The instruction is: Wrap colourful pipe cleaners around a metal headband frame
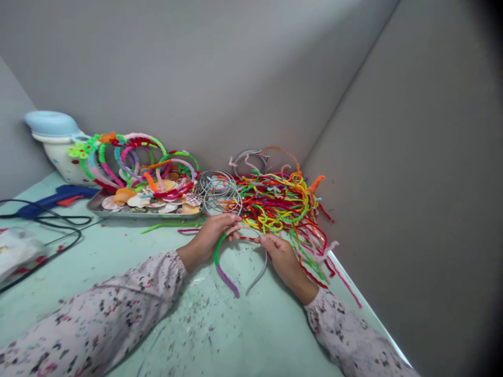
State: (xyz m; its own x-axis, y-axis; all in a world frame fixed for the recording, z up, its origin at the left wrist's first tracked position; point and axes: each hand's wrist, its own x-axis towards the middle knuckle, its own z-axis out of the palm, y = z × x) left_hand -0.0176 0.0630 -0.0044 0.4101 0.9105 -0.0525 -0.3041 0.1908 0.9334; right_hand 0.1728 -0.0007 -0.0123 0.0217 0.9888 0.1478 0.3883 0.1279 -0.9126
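Note:
Between my two hands is a headband (225, 277), its ends pointing toward me. Purple and green fuzzy pipe cleaner covers its left arm, pink follows near the top, and the right arm is bare grey metal. My left hand (214, 233) pinches the band at the upper left, over the pink stretch. At the upper right, my right hand (280, 254) has its fingers closed around the band, and a short red pipe cleaner (247, 239) runs toward them. The fingertips partly hide where the red piece meets the band.
A metal tray (145, 215) of shells holds several wrapped headbands. Bare metal hoops (220, 191) lie beside a heap of loose pipe cleaners (275, 199). A blue glue gun (55, 201) with a black cord, a blue-lidded white container (58, 141) and a white packet (18, 251) are at left.

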